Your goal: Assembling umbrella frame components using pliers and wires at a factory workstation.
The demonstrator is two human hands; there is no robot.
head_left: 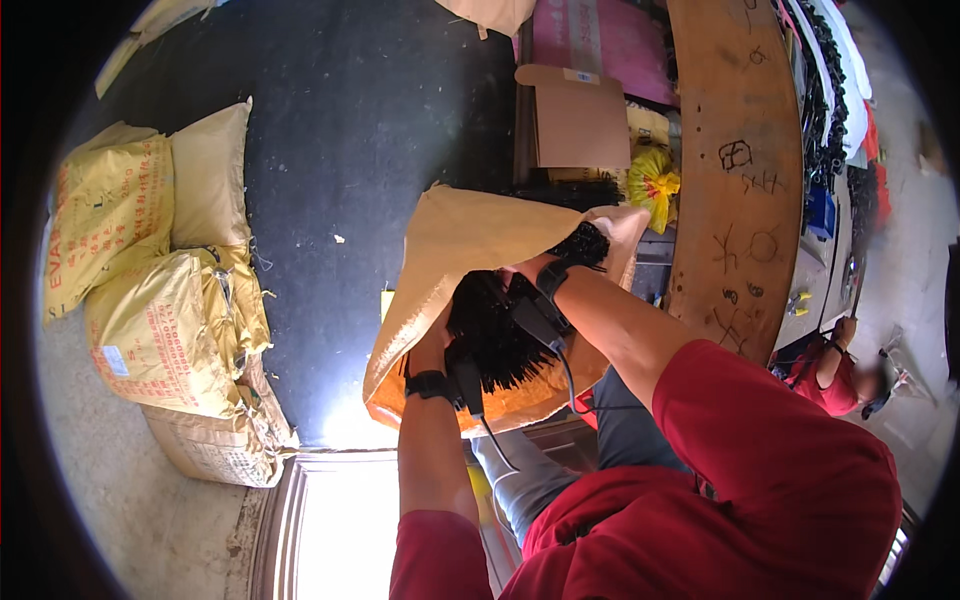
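Observation:
A large tan paper sack [480, 228] stands open in front of me, its inside orange-brown near the lower rim. Within its mouth lies a thick bundle of thin black strips [497, 350], their ends fanned toward me. My left hand [431, 338] reaches in along the bundle's left side, fingers hidden by the strips and the sack. On the right, my right hand [527, 268] is at the bundle's upper part, its fingers mostly out of sight too. Each wrist carries a black strap with a cabled black device. More black strip ends [583, 246] show beside my right wrist.
Yellow printed sacks [150, 330] are piled at the left of the dark tabletop [350, 150]. A brown cardboard piece [582, 120] and a yellow plastic bag [652, 188] lie beyond, next to a wooden board [735, 200]. Another person [830, 380] in red is at far right.

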